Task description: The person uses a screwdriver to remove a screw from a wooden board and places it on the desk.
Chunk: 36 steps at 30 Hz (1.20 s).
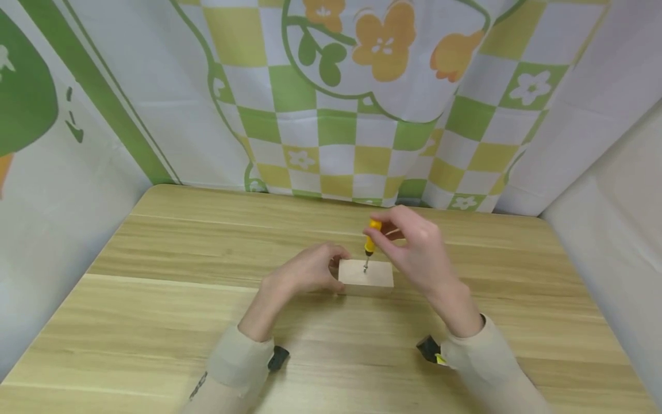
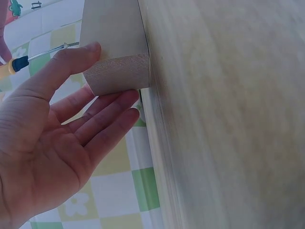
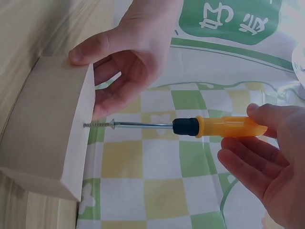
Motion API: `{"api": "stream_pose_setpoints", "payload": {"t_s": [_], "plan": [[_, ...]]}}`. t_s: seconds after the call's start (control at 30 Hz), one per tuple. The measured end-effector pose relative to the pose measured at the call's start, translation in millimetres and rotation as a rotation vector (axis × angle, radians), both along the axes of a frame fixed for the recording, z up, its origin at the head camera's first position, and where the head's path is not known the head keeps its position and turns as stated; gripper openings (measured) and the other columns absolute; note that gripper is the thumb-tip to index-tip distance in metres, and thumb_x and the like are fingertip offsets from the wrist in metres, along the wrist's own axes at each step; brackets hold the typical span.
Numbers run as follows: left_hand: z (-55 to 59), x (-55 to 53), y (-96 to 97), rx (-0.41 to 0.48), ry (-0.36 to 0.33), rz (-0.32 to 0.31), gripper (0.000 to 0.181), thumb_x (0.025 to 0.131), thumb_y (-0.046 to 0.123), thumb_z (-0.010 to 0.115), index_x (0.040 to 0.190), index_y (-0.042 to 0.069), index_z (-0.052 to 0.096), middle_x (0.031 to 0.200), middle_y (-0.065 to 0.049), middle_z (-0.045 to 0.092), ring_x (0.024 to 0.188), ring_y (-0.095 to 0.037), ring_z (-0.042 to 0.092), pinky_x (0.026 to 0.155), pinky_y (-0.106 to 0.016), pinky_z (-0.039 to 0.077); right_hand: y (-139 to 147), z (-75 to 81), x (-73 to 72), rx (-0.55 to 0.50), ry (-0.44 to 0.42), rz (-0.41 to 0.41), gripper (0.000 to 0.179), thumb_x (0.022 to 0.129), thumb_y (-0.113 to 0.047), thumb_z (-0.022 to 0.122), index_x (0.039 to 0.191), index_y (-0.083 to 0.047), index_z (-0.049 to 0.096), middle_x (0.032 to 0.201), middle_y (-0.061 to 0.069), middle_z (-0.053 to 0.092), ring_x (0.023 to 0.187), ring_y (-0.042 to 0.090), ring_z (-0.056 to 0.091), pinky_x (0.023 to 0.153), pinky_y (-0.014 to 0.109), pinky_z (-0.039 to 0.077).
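A pale wooden block (image 1: 380,276) lies on the table. My left hand (image 1: 307,269) grips its left end, the thumb on the near face and the fingers behind. A screw (image 3: 98,125) stands upright in the top face, much of its thread showing. Above it, a yellow screwdriver (image 3: 214,127) with a black collar has its tip at the screw head, shaft and screw nearly in line. My right hand (image 1: 421,247) pinches the screwdriver handle between thumb and fingers. The left wrist view shows the left thumb and fingers at the block's end (image 2: 116,74).
The wood-grain table (image 1: 170,322) spreads around both hands. Behind its far edge hangs a green, yellow and white checked curtain (image 1: 336,126). Pale side walls (image 1: 610,190) stand to the left and right. A dark wrist device (image 1: 428,349) sits by the right cuff, another (image 1: 278,357) by the left.
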<state>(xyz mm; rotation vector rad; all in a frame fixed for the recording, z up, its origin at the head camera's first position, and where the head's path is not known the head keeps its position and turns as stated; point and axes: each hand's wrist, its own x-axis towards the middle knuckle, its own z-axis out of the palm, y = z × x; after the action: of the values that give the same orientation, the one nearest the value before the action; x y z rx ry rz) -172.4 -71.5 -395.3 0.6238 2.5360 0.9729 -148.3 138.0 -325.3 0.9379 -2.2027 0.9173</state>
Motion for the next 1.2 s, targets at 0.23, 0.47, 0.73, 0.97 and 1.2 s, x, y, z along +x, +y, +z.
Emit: {"api": "stream_pose_setpoints", "payload": {"t_s": [0.23, 0.47, 0.73, 0.97, 1.2], "plan": [[-0.4, -0.4, 0.0, 0.005, 0.006, -0.009, 0.054, 0.073, 0.016, 0.086, 0.123, 0.011, 0.067, 0.116, -0.001, 0.067, 0.108, -0.017, 0.062, 0.1, -0.037, 0.049, -2.2, -1.0, -2.1, -0.025, 0.019, 0.007, 0.02, 0.081, 0.0, 0.079, 0.099, 0.001, 0.07, 0.085, 0.009, 0.07, 0.072, 0.017, 0.07, 0.066, 0.023, 0.059], [1.1, 0.4, 0.6, 0.007, -0.005, -0.007, 0.052, 0.073, 0.017, 0.086, 0.121, 0.012, 0.067, 0.115, 0.0, 0.068, 0.108, -0.016, 0.062, 0.099, -0.038, 0.05, 1.6, -3.2, -5.0, -0.071, 0.009, 0.049, 0.022, 0.079, 0.003, 0.079, 0.099, 0.003, 0.071, 0.086, 0.01, 0.071, 0.072, 0.019, 0.071, 0.066, 0.023, 0.059], [1.4, -0.7, 0.3, -0.004, -0.003, -0.014, 0.053, 0.074, 0.016, 0.085, 0.123, 0.011, 0.067, 0.117, -0.002, 0.068, 0.109, -0.018, 0.062, 0.099, -0.038, 0.05, 4.4, -2.7, -6.9, -0.086, 0.026, 0.096, 0.023, 0.077, 0.006, 0.079, 0.099, 0.002, 0.071, 0.085, 0.011, 0.073, 0.072, 0.02, 0.072, 0.067, 0.02, 0.058], [2.2, -0.5, -0.1, 0.01, -0.017, -0.005, 0.051, 0.073, 0.015, 0.086, 0.121, 0.012, 0.067, 0.116, -0.001, 0.068, 0.108, -0.017, 0.062, 0.099, -0.038, 0.05, 3.3, -2.8, -6.7, -0.102, 0.027, 0.103, 0.021, 0.078, 0.008, 0.077, 0.098, 0.003, 0.072, 0.085, 0.012, 0.073, 0.071, 0.02, 0.071, 0.067, 0.022, 0.058], [1.2, -1.2, 0.4, 0.013, -0.021, -0.002, 0.051, 0.073, 0.015, 0.086, 0.12, 0.013, 0.068, 0.115, 0.0, 0.068, 0.108, -0.016, 0.062, 0.099, -0.038, 0.05, 3.8, -2.8, -6.5, -0.128, 0.023, 0.117, 0.019, 0.078, 0.007, 0.076, 0.096, 0.004, 0.072, 0.085, 0.012, 0.073, 0.071, 0.02, 0.072, 0.067, 0.022, 0.059]]}}
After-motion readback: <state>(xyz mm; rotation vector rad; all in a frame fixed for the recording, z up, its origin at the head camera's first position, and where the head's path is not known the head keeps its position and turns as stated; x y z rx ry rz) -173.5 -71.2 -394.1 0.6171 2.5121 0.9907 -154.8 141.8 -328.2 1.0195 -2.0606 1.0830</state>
